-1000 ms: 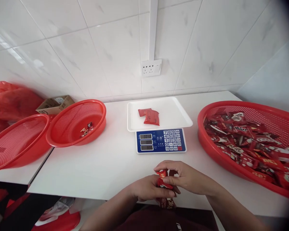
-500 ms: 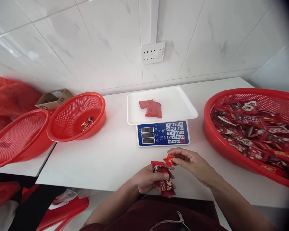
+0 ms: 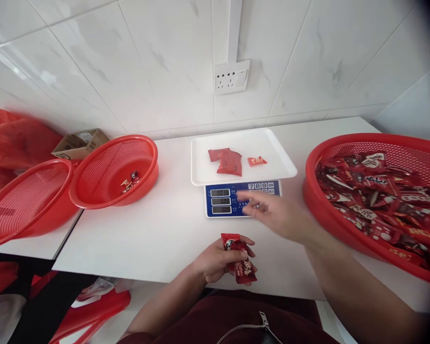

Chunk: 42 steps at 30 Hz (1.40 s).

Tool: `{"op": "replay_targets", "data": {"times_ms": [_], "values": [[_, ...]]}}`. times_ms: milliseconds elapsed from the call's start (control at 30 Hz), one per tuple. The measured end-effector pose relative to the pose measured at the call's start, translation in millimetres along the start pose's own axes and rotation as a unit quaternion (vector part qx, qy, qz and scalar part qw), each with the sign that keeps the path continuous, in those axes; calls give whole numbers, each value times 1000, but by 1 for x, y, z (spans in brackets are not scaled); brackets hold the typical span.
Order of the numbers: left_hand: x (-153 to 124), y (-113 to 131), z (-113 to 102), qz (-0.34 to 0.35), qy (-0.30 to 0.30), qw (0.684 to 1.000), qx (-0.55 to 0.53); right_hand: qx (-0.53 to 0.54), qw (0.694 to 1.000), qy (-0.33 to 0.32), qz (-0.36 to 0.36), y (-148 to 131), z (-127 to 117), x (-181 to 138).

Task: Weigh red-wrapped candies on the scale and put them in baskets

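My left hand (image 3: pixel 215 259) is closed on a bunch of red snack packets (image 3: pixel 238 258) at the near table edge. My right hand (image 3: pixel 272 216) hovers blurred over the keypad of the blue scale (image 3: pixel 242 198), fingers spread and empty. On the scale's white tray (image 3: pixel 275 165) lie two larger red packets (image 3: pixel 226 160) and a small red packet (image 3: pixel 257 161) to their right.
A big red basket (image 3: pixel 380 188) full of red packets fills the right. At left a red basket (image 3: pixel 116 172) holds a few small sweets, beside another red basket (image 3: pixel 19 200), a cardboard box (image 3: pixel 79 142) and red bags. A wall socket (image 3: pixel 231 75) sits above the scale.
My right hand pulled a small red packet from the bunch, and that packet now lies on the scale tray. The right hand is now empty, over the keypad.
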<state>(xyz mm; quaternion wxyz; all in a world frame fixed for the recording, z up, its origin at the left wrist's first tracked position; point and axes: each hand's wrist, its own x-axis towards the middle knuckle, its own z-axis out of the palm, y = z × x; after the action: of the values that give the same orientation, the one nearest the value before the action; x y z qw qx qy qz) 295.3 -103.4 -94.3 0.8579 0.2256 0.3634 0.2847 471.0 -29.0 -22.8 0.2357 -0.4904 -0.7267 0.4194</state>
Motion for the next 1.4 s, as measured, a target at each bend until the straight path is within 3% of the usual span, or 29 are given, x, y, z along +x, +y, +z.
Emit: {"op": "replay_targets", "data": {"times_ms": [100,167,233,333,400,500,567,633,733,833,967,1133,1300,1400], "values": [[3,1,3,-8,-1,999,40,-13,984,-173,-36,-1,19,-13],[5,2,6,-17,-10,998,65,-12,977,-209,-51,-3,24,-16],[6,5,9,-22,-20,997,72,-4,980,-196,-41,-4,20,-15],[6,8,10,-2,-20,999,35,37,996,-84,7,-6,5,-4],[5,10,8,13,-15,1000,16,69,996,45,33,-5,-8,6],[1,11,4,19,-7,999,27,54,971,230,26,0,-20,16],[-3,11,2,27,4,999,30,13,965,260,10,6,-20,15],[-7,11,1,37,14,999,23,-8,980,198,15,13,-12,7],[-10,10,1,85,44,995,7,63,997,2,49,21,10,-17],[-8,7,2,160,84,983,36,199,966,-150,63,25,34,-40],[-2,1,5,199,84,969,123,293,944,-127,88,34,56,-54],[-2,1,10,195,82,956,204,288,946,-98,115,45,58,-57],[-8,8,10,146,14,976,162,261,951,-98,133,46,49,-60],[-10,16,9,170,40,975,135,269,952,-74,129,50,42,-61]]}}
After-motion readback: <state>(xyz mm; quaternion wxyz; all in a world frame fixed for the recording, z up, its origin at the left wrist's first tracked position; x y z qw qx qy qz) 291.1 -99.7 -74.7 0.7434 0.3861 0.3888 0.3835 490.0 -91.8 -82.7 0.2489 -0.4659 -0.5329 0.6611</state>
